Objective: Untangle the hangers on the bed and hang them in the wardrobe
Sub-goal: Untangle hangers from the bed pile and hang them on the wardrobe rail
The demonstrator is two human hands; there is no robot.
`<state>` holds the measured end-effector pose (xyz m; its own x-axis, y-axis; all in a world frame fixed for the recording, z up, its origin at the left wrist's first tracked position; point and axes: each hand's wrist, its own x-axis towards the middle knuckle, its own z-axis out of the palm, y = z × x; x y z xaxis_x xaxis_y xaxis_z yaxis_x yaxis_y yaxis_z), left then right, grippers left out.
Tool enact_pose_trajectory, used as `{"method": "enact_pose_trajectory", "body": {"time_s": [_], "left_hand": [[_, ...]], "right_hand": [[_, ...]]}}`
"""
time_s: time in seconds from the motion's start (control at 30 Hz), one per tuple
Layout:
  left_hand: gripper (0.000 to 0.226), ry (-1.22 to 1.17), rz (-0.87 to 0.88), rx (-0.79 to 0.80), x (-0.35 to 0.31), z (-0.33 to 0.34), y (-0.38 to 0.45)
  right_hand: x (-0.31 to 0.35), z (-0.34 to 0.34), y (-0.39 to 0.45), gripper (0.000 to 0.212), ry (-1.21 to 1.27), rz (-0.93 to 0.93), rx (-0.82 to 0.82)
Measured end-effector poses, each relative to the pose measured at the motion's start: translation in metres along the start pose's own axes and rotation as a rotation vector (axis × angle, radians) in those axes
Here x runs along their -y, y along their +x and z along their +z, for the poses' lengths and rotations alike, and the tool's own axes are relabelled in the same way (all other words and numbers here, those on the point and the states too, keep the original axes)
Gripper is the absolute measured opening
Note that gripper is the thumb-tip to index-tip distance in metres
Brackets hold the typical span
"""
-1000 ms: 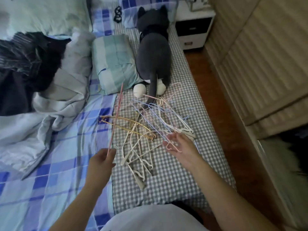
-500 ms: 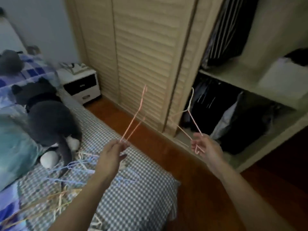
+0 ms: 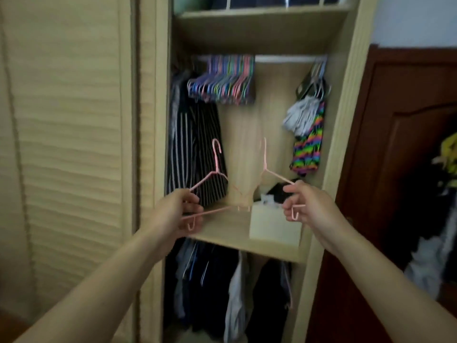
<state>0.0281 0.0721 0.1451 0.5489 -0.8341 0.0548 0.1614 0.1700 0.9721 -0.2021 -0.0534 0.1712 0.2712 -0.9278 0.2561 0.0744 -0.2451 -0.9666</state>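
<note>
Two thin pink wire hangers held up in front of the open wardrobe (image 3: 262, 26), one in each hand.

The wardrobe is of pale wood with a ribbed, slatted door (image 3: 69, 144) to its left side. The left hand (image 3: 176, 215) curls its fingers around one corner of the left hanger (image 3: 215, 167), whose slim hook points up before a black striped garment (image 3: 195, 149). The right hand (image 3: 308, 205) pinches the right hanger (image 3: 265, 164) at its sloping shoulder; a small hook shows under the fingers. Both forearms are stretched forward, the hands level with the wardrobe's middle shelf (image 3: 222, 231). Inside, on the rail above, hangs a dense bundle of coloured hangers (image 3: 222, 80); at the wardrobe's right wall hangs a rainbow zigzag cloth (image 3: 309, 149). A cream box (image 3: 274, 226) stands on the shelf.
</note>
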Motion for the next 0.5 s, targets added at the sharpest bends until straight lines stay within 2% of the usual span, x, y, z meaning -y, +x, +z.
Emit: {"method": "enact_pose_trajectory", "body": {"time_s": [0.17,0.33,0.5], "left_hand": [[0.023,0.085,0.168,0.054,-0.081,0.088,0.072],[0.026,0.138,0.248,0.157,-0.113,0.141,0.152],[0.036,0.137,0.299,0.262,-0.126,0.165,0.247]], "right_hand": [[0.075,-0.028,0.092,0.036,0.031,-0.147,-0.077],[0.091,-0.028,0.162,0.026,0.010,-0.197,-0.150],[0.096,-0.003,0.236,0.022,-0.070,-0.242,-0.173]]}}
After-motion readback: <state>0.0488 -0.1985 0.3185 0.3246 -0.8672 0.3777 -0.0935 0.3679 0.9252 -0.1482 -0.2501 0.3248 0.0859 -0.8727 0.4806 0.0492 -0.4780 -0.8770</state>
